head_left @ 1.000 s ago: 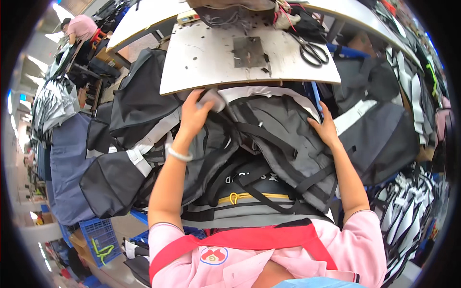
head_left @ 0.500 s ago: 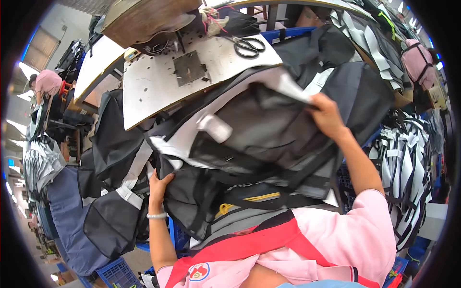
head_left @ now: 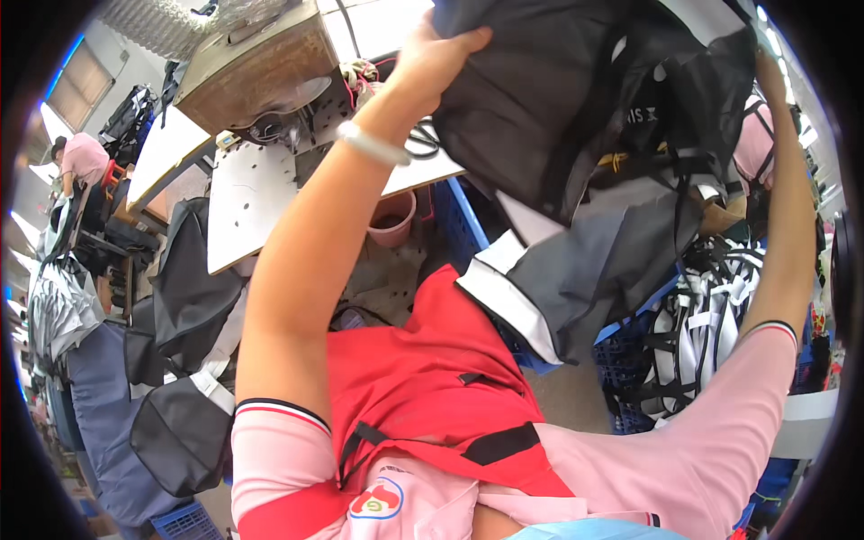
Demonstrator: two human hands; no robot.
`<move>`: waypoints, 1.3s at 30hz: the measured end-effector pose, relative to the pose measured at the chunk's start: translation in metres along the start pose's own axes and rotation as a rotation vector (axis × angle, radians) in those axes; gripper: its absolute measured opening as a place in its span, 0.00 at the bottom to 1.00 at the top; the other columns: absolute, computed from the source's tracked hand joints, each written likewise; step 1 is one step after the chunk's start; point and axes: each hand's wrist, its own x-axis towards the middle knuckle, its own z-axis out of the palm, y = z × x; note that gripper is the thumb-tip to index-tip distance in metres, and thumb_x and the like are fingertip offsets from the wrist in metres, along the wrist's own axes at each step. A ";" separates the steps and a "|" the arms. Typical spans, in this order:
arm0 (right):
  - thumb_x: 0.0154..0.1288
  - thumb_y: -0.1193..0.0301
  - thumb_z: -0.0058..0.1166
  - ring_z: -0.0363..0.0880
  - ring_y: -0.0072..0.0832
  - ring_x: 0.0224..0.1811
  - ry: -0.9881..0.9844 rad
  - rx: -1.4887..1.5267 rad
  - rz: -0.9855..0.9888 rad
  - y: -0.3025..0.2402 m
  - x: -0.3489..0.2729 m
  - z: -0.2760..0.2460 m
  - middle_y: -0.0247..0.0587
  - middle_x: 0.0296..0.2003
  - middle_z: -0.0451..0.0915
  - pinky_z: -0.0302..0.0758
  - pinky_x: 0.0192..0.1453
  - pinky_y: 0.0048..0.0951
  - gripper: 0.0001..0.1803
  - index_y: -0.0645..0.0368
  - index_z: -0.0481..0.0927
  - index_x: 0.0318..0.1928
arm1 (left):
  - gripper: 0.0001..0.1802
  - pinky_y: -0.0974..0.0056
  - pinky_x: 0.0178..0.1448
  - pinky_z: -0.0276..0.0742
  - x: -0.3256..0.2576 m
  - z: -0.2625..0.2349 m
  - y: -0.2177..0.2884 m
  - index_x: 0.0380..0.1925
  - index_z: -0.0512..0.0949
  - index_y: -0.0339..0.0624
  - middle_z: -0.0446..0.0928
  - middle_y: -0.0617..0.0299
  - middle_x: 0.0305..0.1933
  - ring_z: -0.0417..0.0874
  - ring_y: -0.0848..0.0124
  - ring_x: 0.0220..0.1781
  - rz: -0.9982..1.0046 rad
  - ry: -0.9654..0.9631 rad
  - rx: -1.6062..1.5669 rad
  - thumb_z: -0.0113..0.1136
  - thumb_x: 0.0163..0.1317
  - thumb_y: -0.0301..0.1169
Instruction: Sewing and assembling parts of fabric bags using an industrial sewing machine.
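Backpack [head_left: 576, 117], black and grey, lifted high above the lap, clear of the worktop [head_left: 243, 193].
Left hand [head_left: 441, 54] grips its top edge, fingers curled over fabric; right hand at far side, grip hidden, cannot tell.

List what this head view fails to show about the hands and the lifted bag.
- Right hand: not visible in the head view, past the black rim behind the dark backpack.
- Backpack's top: cut off by the upper edge.
- Left hand: fingertips tucked into the fabric.
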 end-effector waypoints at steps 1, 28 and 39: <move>0.72 0.59 0.39 0.81 0.54 0.47 -0.125 -0.134 -0.027 0.012 -0.003 0.027 0.61 0.41 0.81 0.76 0.51 0.50 0.21 0.60 0.77 0.52 | 0.34 0.59 0.55 0.79 0.019 0.005 -0.020 0.62 0.66 0.34 0.79 0.51 0.52 0.81 0.62 0.52 -0.019 0.010 0.133 0.69 0.57 0.29; 0.66 0.75 0.53 0.78 0.36 0.54 -0.640 1.066 0.045 -0.343 -0.339 0.062 0.45 0.50 0.79 0.71 0.60 0.31 0.17 0.58 0.79 0.55 | 0.15 0.49 0.45 0.77 -0.401 -0.152 -0.236 0.33 0.83 0.37 0.81 0.42 0.36 0.83 0.46 0.40 -0.714 -0.306 0.885 0.58 0.59 0.39; 0.68 0.79 0.50 0.79 0.32 0.44 -0.972 1.423 -0.211 -0.514 -0.388 -0.087 0.43 0.44 0.80 0.74 0.49 0.29 0.11 0.62 0.79 0.49 | 0.09 0.54 0.35 0.73 -0.413 -0.145 -0.215 0.20 0.74 0.37 0.76 0.50 0.22 0.79 0.55 0.28 -0.729 0.054 0.731 0.63 0.48 0.30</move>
